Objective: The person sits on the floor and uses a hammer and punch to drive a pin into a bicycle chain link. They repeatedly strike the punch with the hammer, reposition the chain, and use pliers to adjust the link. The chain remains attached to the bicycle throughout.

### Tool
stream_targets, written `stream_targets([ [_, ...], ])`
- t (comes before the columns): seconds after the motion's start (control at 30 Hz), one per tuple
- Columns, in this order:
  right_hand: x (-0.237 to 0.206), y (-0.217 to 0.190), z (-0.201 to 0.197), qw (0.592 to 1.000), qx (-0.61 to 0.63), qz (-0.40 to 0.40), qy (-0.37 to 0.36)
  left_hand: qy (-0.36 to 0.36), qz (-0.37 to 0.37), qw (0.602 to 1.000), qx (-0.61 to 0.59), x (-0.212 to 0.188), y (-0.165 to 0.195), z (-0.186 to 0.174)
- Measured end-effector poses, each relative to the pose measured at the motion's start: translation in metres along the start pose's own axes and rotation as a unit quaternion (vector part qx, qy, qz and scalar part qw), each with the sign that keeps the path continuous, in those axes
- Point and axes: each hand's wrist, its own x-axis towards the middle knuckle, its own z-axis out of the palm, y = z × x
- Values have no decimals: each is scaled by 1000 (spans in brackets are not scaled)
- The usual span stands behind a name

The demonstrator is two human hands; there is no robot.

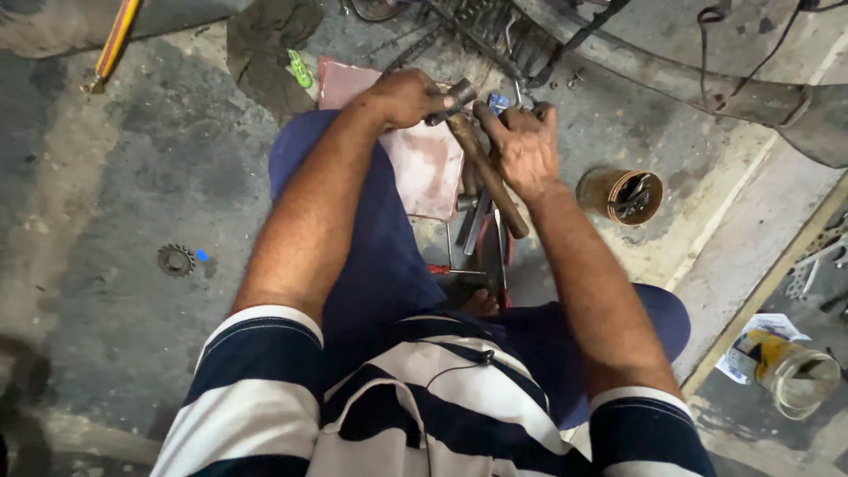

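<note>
the hammer (481,159) lies between both hands, its long axis slanting from the metal head at upper left down toward the person's lap. the left hand (408,95) is clenched around the head end; the right hand (523,148) rests half-open against the wooden handle, fingers loosely curled, above the pink tile (424,163).

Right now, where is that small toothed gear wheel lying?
In the head view, the toothed gear wheel lies flat on the concrete floor at the person's left, beside a small blue scrap and well apart from both hands.
</note>
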Motion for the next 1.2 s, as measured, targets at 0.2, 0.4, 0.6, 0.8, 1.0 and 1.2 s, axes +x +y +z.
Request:
stream_targets([
  [0.2, 15, 4, -3, 996, -42, -51, -67, 35, 15, 994, 98, 1, 2, 7],
  [0.4, 26, 12, 4, 999, -20, 0, -46, 177, 100, 972, 115, 6, 2, 10],
  [0.6, 26, 9, 25, 998, -43, 13, -36, 87, 29, 989, 117, 7, 2, 4],
  [0.8, 29, 9, 40, 999, -47, 16, -20, 116, -12, 980, 160, 0, 8, 8],
  [1.0, 29, 8, 41, 997, -41, 35, -51, 139, -21, 973, 181, 1, 8, 13],
  [1.2, 30, 5, 33, 997, -1, 49, -64, 139, -62, 977, 151, 0, 11, 14],
])
